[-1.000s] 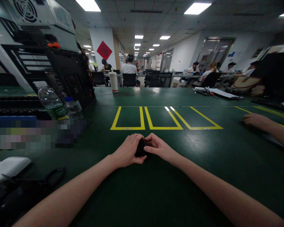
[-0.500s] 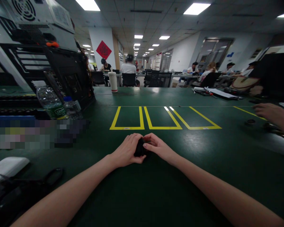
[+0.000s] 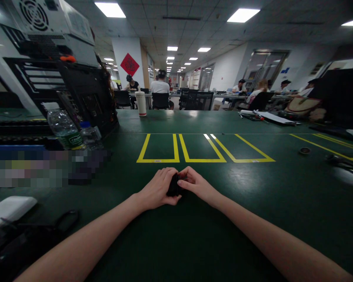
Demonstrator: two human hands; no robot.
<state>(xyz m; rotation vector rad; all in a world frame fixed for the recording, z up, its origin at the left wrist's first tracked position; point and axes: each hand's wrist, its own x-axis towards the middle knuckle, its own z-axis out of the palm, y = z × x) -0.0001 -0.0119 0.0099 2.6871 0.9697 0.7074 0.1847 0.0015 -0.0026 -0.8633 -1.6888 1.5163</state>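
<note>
A small black object (image 3: 173, 186) sits between my hands, just above or on the green table (image 3: 176, 243); its kind does not show, since fingers cover much of it. My left hand (image 3: 157, 188) wraps round it from the left, fingers over the top and thumb low along its near side. From the right, my right hand (image 3: 198, 186) pinches at its right side with thumb and forefinger, the other fingers curled. Beyond the hands, yellow tape outlines (image 3: 206, 159) mark the tabletop.
Left stand a computer case (image 3: 88, 90), a large water bottle (image 3: 61, 125) and a smaller blue-capped bottle (image 3: 90, 135). Black cables (image 3: 67, 221) and a white box (image 3: 10, 211) lie near left. A white tumbler (image 3: 140, 103) stands farther back. A small round dark item (image 3: 305, 150) lies right.
The other person's hand at the right edge has gone out of view. My two hands keep nearly the same hold on the black object; the view has tipped up slightly.
</note>
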